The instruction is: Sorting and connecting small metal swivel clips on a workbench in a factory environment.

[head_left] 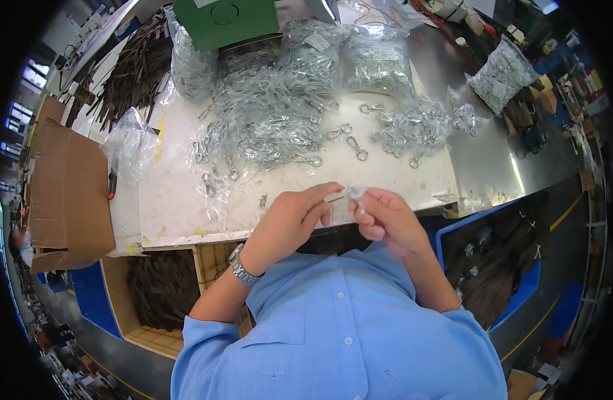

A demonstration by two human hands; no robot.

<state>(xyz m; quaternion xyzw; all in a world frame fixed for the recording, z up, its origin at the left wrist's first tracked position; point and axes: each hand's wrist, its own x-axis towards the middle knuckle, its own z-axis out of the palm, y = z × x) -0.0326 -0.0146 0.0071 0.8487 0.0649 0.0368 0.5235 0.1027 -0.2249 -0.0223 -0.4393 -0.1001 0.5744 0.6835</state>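
1. Head view, background: a white table (173,210) stands in a cluttered workshop, with a cardboard box (76,193) at its left end and a green box (226,25) at the far side.
2. Head view, tabletop: bagged metal clips (273,127) lie heaped beyond the hands; a loose clip (356,149) lies nearer.
3. Head view, hands: a small clear bag (338,205) is between both hands, above the near edge. The right hand (388,217) pinches it; the left hand (305,212) has curled fingers at its left side, grip unclear.
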